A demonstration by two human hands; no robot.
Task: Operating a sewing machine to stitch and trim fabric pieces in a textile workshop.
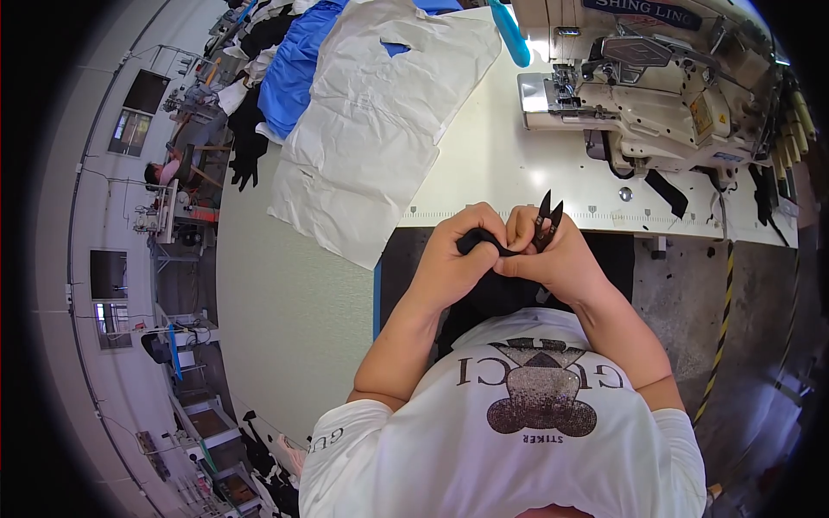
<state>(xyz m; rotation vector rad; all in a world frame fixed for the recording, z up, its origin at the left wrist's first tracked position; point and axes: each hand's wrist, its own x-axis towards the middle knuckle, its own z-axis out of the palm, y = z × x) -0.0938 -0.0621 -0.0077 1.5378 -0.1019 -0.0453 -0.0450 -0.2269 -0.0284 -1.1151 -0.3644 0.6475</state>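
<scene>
My left hand and my right hand meet just off the front edge of the sewing table. Between them is a small piece of black fabric, pinched by the fingers of both hands. Thread snips with dark, pointed blades are also held in my right hand, their tips apart and pointing away from me. Much of the fabric is hidden behind my fingers and thumbs.
An industrial sewing machine stands at the back right of the white table. A crumpled white sheet lies left of it, over blue fabric. Black scraps lie near the front edge. A person sits far left.
</scene>
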